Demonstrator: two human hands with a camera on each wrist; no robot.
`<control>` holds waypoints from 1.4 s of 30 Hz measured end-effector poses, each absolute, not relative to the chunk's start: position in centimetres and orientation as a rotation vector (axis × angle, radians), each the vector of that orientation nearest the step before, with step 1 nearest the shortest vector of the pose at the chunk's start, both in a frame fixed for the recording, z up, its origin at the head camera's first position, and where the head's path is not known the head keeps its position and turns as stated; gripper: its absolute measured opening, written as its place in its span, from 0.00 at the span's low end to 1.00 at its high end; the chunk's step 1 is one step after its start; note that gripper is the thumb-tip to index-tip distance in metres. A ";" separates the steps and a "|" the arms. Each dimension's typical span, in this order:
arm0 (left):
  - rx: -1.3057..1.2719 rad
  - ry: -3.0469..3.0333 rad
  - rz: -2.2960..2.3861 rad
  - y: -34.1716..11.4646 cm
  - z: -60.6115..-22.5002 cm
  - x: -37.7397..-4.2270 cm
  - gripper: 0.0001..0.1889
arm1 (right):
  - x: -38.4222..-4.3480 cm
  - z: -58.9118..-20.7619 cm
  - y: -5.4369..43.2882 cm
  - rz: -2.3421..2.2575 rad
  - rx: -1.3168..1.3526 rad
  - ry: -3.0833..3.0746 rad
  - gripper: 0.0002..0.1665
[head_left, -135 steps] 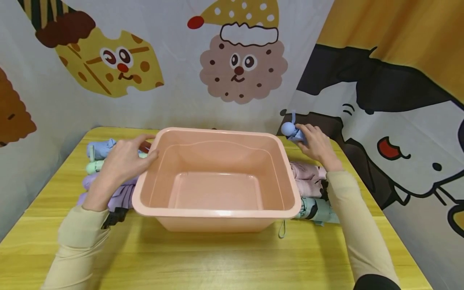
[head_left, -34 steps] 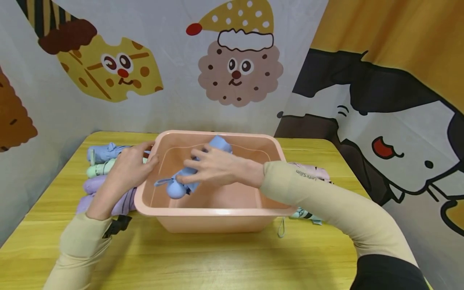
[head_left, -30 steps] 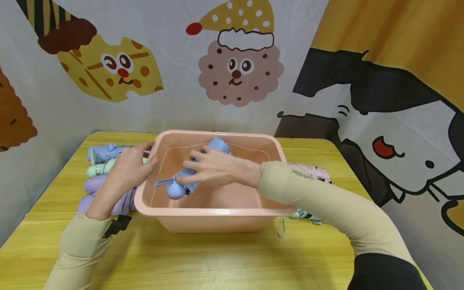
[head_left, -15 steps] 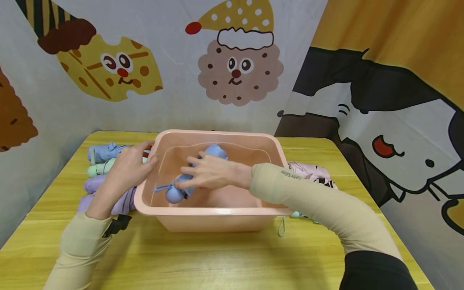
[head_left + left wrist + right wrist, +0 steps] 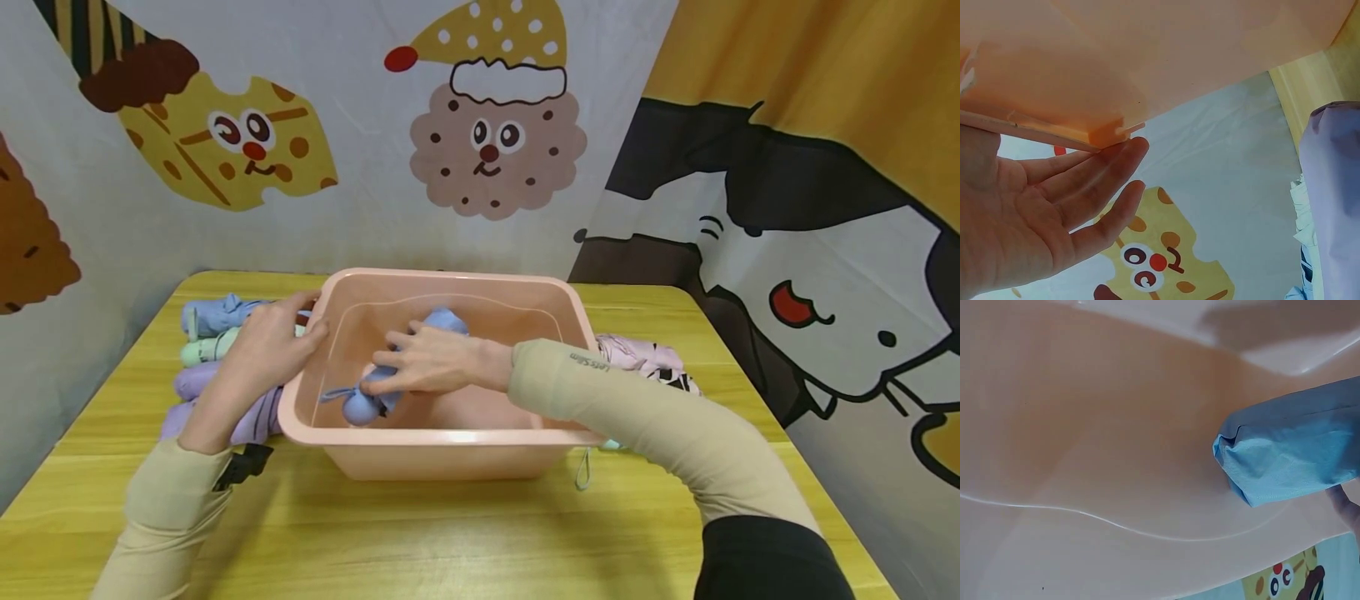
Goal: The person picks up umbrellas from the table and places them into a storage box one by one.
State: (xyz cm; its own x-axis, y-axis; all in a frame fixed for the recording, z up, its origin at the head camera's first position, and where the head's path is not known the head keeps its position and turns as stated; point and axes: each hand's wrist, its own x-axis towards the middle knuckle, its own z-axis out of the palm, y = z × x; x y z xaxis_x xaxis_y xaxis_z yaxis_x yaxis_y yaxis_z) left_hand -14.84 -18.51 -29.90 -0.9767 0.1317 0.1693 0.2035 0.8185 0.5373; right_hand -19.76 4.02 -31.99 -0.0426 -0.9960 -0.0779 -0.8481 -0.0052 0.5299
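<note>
A pink plastic basin [image 5: 465,437] stands on the table. My left hand [image 5: 273,340] grips its left rim; in the left wrist view that hand's fingers [image 5: 1088,184] lie under the rim. Inside the basin my right hand [image 5: 431,358] grips a folded blue umbrella [image 5: 362,408] from above, palm down. The umbrella lies slantwise, with its round knob and strap toward the front left. Its middle is partly hidden under my hand. In the right wrist view the umbrella's flat end [image 5: 1291,450] is close to the basin wall.
Left of the basin lie several folded umbrellas: blue [image 5: 213,317], green [image 5: 206,350] and purple [image 5: 258,421]. A pink patterned umbrella [image 5: 645,357] lies at the right, partly behind my sleeve. A strap loop [image 5: 583,469] hangs out near the basin's front right corner. A printed curtain [image 5: 360,233] backs the table.
Earlier my right hand held the blue umbrella beyond the basin's right side. It came left over the basin, then lowered the umbrella deeper inside. My left hand stays on the rim.
</note>
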 end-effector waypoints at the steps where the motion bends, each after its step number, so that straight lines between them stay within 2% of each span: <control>1: -0.268 -2.876 -0.871 -18.5 -29.9 -14.8 0.27 | -19.8 -32.1 4.0 -0.645 1.917 -1.957 0.21; 42: -0.274 -2.875 -0.863 -18.5 -29.8 -14.6 0.27 | -20.0 -32.8 3.6 -0.677 1.924 -2.082 0.24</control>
